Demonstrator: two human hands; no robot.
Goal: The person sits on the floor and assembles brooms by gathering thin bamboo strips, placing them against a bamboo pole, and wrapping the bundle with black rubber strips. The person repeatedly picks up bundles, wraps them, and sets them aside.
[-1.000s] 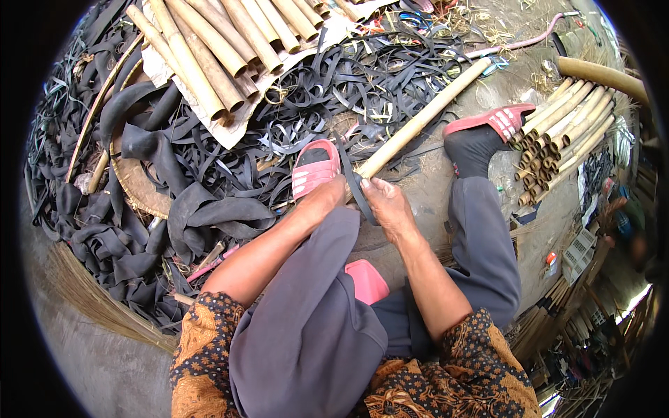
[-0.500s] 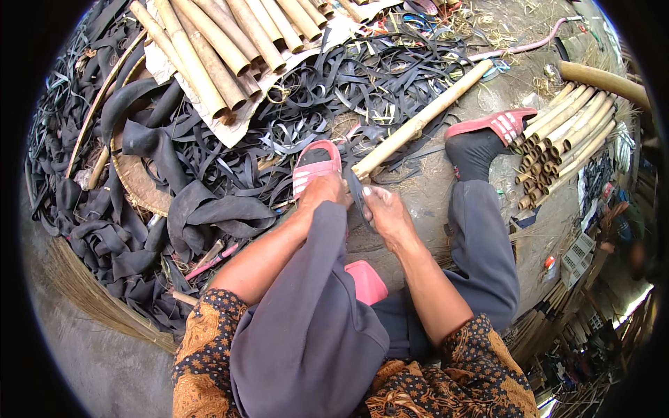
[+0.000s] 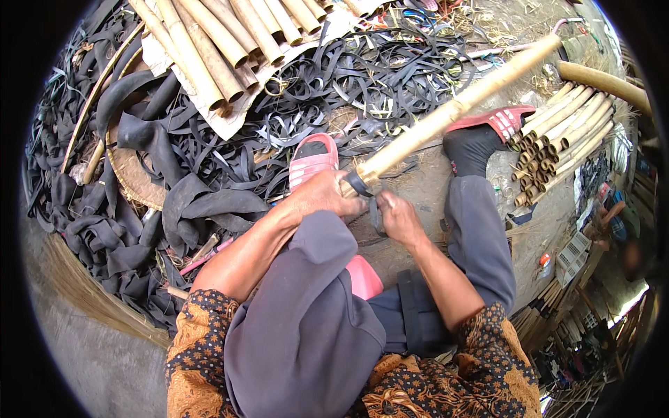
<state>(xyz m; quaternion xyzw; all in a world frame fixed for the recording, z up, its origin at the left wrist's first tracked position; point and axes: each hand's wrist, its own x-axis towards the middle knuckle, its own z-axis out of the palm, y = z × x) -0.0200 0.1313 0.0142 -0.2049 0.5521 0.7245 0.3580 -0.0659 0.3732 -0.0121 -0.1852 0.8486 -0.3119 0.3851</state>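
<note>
"What does the head view give us?"

"The left hand [image 3: 327, 195] is clasped around the near end of a bamboo pole [image 3: 453, 112], just past the raised knee. The right hand [image 3: 398, 217] is pinched closed on a black rubber strip [image 3: 357, 183], which circles the pole by the left fingers."

"So, winding. How would you do it well?"

"I'd hold the pole firm with the left hand so it can't roll, and pull the strip taut with the right on every pass. Each turn should lie flat and overlap the last; slack or a twist would probably let it slip. The left thumb could pin the finished turns while the right hand changes grip."

"Is the strip's loose end tucked under?"

"Can't tell; the fingers hide the underside and the strip is small there."

"And the pole itself?"

"Pale straw-yellow, long and slender, with faint rings at the joints. It slants away to the upper right, passing near the pink sandal [image 3: 505, 122] on the right foot. The strip is dull, dark and ribbon-like, much like those in the heap of black strips [image 3: 390, 66] beyond."
</note>
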